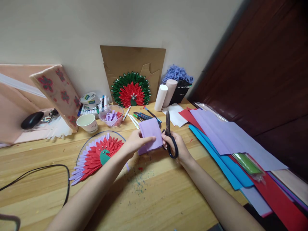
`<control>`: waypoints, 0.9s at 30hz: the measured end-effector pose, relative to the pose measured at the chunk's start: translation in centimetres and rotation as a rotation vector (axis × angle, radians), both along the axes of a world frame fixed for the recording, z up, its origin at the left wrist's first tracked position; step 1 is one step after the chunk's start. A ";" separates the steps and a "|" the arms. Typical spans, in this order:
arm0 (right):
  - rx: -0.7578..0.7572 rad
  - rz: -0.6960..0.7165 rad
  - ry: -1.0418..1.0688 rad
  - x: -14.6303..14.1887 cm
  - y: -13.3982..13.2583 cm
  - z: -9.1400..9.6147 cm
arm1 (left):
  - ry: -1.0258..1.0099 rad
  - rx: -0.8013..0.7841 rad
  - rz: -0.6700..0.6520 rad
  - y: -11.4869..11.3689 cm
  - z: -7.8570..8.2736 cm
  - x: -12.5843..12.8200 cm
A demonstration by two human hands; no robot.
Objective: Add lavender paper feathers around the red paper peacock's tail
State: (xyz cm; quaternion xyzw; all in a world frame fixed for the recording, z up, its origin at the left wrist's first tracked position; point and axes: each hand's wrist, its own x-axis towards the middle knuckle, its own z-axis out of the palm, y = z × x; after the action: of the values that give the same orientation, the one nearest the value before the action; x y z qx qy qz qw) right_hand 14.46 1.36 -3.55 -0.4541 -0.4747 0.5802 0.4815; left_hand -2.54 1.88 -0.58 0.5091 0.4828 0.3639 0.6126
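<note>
My left hand (137,140) grips a folded stack of lilac paper (151,130), the thumb lying across its face. Black-handled scissors (167,125) rest in my right hand (177,144), blades closed and pointing away from me. The right fingertips are at the right edge of the paper; whether they pinch it I cannot tell. To the left lies a paper peacock (104,157) with red and lilac feathers and a green body, partly covered by my left forearm.
Behind stand a green-and-red peacock (133,91) on cardboard (132,57), a paper cup (88,124), a clear bowl (111,120) of paper scraps, pens (144,116) and white rolls (161,98). Coloured paper sheets (216,134) lie right. A black cable (55,166) crosses the left.
</note>
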 end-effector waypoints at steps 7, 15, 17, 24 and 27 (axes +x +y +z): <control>-0.209 0.319 0.175 -1.0 -0.8 0.4 | -0.010 0.103 0.274 0.6 0.4 -0.2; -0.192 0.666 0.148 -1.4 -2.5 -1.5 | 0.078 0.198 0.413 0.8 1.0 -1.0; -0.196 0.687 0.144 -1.4 -2.5 -1.4 | 0.076 0.206 0.407 0.8 0.8 -0.9; -0.173 0.639 0.099 -1.5 -2.5 -0.8 | 0.110 0.202 0.434 0.8 0.5 -0.7; -0.178 0.591 0.102 -1.5 -2.3 -1.3 | 0.101 0.195 0.413 0.7 0.3 -0.4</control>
State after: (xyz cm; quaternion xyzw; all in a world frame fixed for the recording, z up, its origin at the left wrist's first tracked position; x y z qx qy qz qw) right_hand 12.92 -0.90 -4.84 -0.3074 -0.5087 0.7563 0.2733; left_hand -2.91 2.59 -0.26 0.4739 0.5694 0.5005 0.4480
